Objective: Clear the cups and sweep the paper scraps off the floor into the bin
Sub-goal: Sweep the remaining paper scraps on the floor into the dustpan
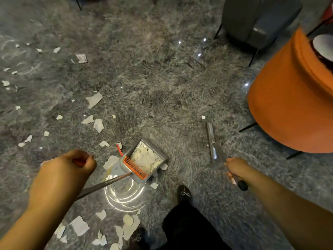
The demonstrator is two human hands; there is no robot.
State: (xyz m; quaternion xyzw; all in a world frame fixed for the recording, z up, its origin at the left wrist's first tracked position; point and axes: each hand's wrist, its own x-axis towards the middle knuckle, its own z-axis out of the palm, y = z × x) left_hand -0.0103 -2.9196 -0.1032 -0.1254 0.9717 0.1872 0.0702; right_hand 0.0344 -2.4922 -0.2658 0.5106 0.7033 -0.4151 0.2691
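Note:
White paper scraps (94, 100) lie scattered over the grey marbled floor, mostly to the left and near my feet. A grey dustpan (144, 160) with an orange comb edge rests on the floor at centre and holds a heap of scraps. A thin metal rod runs from it back under my left hand (72, 170), which is closed on an orange grip. My right hand (236, 168) is closed around a metal broom pole (211, 139) with a black end cap. The pole slants down to the floor ahead, and its head is not visible.
An orange round seat (288, 98) on thin black legs stands at the right, with something white on top. A dark grey object (252, 20) stands at the back right. My black shoes (183, 193) are just below the dustpan.

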